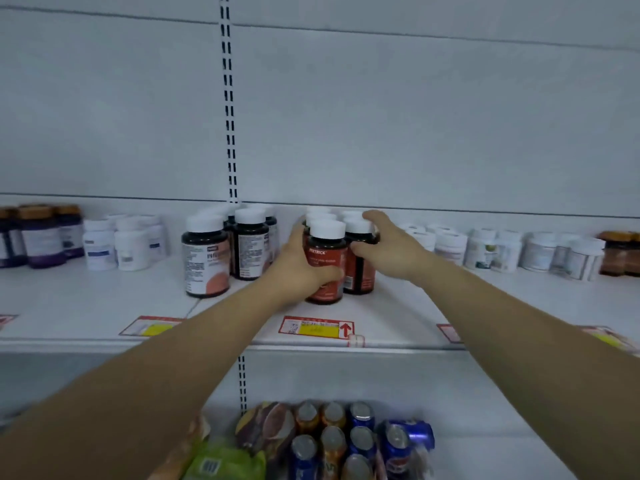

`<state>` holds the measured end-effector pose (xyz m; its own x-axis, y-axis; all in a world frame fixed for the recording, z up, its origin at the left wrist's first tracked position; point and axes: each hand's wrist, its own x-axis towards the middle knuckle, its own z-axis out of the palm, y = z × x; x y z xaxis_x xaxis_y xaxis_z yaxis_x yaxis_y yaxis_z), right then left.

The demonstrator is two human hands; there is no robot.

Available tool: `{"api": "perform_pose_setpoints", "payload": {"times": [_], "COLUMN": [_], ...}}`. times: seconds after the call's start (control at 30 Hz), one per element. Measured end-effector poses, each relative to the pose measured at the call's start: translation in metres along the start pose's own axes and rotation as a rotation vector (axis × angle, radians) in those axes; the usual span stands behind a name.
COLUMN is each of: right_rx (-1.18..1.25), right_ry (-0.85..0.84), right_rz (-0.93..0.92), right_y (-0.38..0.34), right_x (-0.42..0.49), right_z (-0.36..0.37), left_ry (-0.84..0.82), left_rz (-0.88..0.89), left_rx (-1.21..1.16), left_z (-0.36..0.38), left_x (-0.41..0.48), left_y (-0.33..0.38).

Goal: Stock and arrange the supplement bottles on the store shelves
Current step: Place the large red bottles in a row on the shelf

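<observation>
Long white metal shelf (398, 306) runs straight across; at its middle stands a tight cluster of dark red-labelled supplement bottles (327, 258) with white caps, all upright, caps up, labels facing out; left hand (301, 268) curls round the front bottle, thumb across its label; right hand (388, 247) cups the cluster's right side, fingers hooked over a rear cap; peach-labelled dark bottles (207, 258) crowd just left, small white jars (450, 247) just right; a red-and-yellow price tag (317, 327) lies in front; drink cans (332, 441) sit below.

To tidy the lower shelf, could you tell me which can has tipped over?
The blue can at the group's right end: it leans on its side, while the others stand upright.
</observation>
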<state>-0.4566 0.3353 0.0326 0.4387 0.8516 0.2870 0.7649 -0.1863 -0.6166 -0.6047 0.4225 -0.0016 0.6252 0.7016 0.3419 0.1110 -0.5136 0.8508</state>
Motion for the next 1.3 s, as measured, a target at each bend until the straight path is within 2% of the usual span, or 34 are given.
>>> {"api": "perform_pose_setpoints", "payload": {"times": [0.07,0.17,0.27,0.33,0.47,0.6,0.67,0.83,0.93,1.03,1.13,1.3], "right_rx": [0.110,0.220,0.557,0.708,0.981,1.226,1.215,1.089,1.111,1.194,1.177,1.214], "right_ry": [0.001,0.070,0.176,0.191,0.052,-0.090,-0.132,-0.088,-0.084,-0.133,-0.125,-0.134], "right_rz": [-0.059,-0.143,-0.082,-0.021,0.060,0.100,0.074,-0.037,-0.017,0.031,-0.045,-0.013], "right_y": [0.009,0.018,0.024,0.026,0.025,0.024,0.026,0.026,0.026,0.027,0.027,0.026], "right_x": [0.001,0.000,0.002,0.008,0.012,0.009,0.008,0.004,0.005,0.006,0.003,0.003], "right_z": [0.006,0.012,0.015,0.016,0.018,0.016,0.016,0.020,0.019,0.017,0.018,0.016], "left_ry": [0.033,0.174,0.221,0.222,0.122,0.051,0.015,0.011,0.017,0.011,0.024,0.037], "left_rz": [-0.004,-0.071,-0.139,-0.144,-0.163,-0.282,-0.304,-0.234,-0.217,-0.247,-0.304,-0.235], "left_rx": [0.009,-0.052,-0.269,-0.438,-0.701,-0.897,-0.922,-0.816,-0.784,-0.859,-0.919,-0.863], "left_z": [0.005,0.009,0.007,0.003,0.000,-0.006,-0.007,-0.003,-0.003,-0.005,-0.005,-0.005], "left_x": [0.000,-0.002,-0.002,-0.003,-0.010,-0.014,-0.014,-0.014,-0.013,-0.012,-0.013,-0.015], "left_y": [-0.003,-0.007,-0.006,-0.003,0.005,0.007,0.008,0.003,0.001,0.003,0.005,0.005]}}
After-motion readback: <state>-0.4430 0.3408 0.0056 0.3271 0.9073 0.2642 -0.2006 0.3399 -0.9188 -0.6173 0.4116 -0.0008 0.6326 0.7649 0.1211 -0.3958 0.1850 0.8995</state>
